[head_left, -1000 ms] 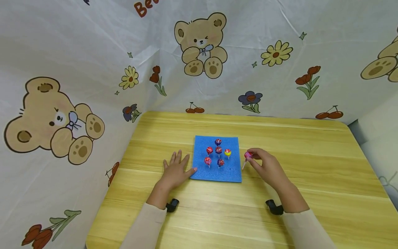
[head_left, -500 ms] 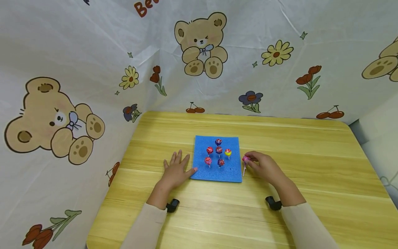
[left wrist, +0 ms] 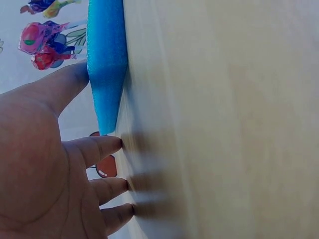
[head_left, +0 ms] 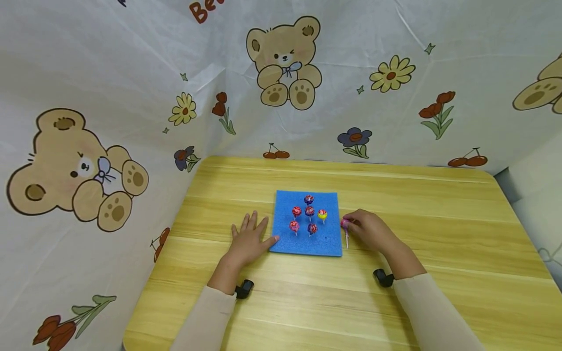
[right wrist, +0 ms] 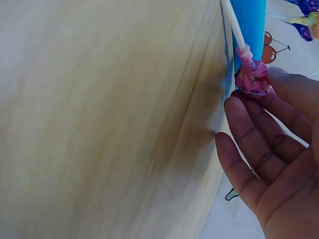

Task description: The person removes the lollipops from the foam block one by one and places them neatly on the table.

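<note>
A blue foam board lies on the table with several wrapped lollipops standing in it on their sticks. Among them are a pink lollipop, a yellow one and some red or purple ones. My left hand rests with fingers spread, fingertips on the tabletop and thumb on the board's left edge. Just beyond the board's right edge, my right hand pinches another pink lollipop by its wrapped head, between thumb and fingers. Its white stick points back toward me, low by the tabletop.
The wooden table carries the board near its middle. A pale cloth printed with bears and flowers hangs behind and to the left. A black wrist camera sits on the left wrist, another on the right.
My right hand has moved slightly left with the pink lollipop, closer to the board, and the stick has swung from slanting left to pointing nearly straight toward me. The left hand stays put.
</note>
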